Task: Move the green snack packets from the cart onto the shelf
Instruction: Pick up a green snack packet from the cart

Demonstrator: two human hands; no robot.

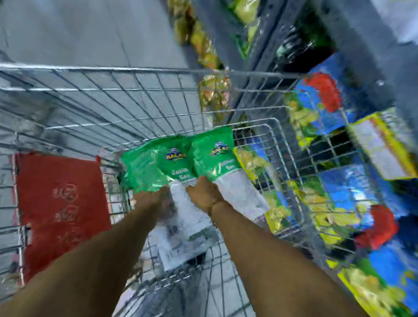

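Observation:
Two green snack packets with clear lower halves lie side by side in the far right corner of the wire cart [137,90]. My left hand [150,198] grips the lower end of the left green packet [156,163]. My right hand [204,193] is closed on the lower edge of the right green packet [212,153]. Both arms reach down into the basket. The shelf [293,31] stands just right of the cart. The picture is blurred by motion.
A red plastic flap [60,208] sits at the cart's near left. Blue and yellow snack bags [331,190] fill the shelf beyond the cart's right wall. Yellow packets [190,28] line the shelf farther up the aisle. Grey floor [89,9] lies ahead.

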